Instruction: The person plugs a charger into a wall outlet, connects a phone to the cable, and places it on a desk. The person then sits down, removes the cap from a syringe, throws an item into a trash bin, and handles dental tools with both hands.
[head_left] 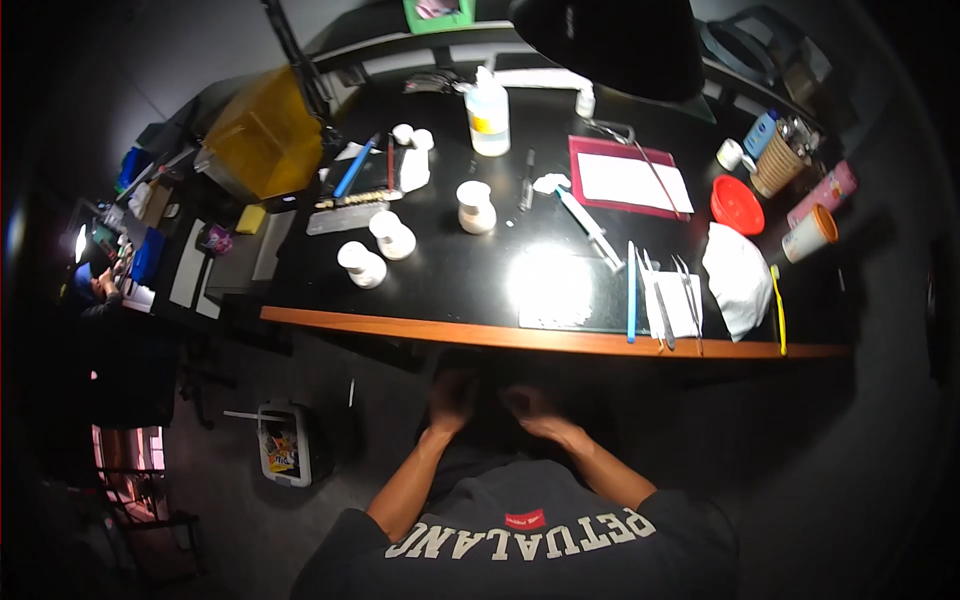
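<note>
My left hand [455,400] and my right hand [534,410] are low over my lap, in the shade below the table's front edge. Both are dim and smeared, so their fingers cannot be made out, and neither touches anything on the table. Above them, a brightly lit square plate [552,292] lies near the edge. To its right are a blue stick [631,295], several tweezers [657,300] on a white sheet, and a crumpled white cloth [738,280]. A syringe [588,229] with a blue end points toward a small white clump [550,183].
White jars [362,265] stand at the left, with a clear pump bottle [488,115] behind. A red bowl [737,205] and a yellow stick [778,310] are at the right. A black lamp [615,45] overhangs the back. On the floor is a bin [283,443]; another person [100,290] sits far left.
</note>
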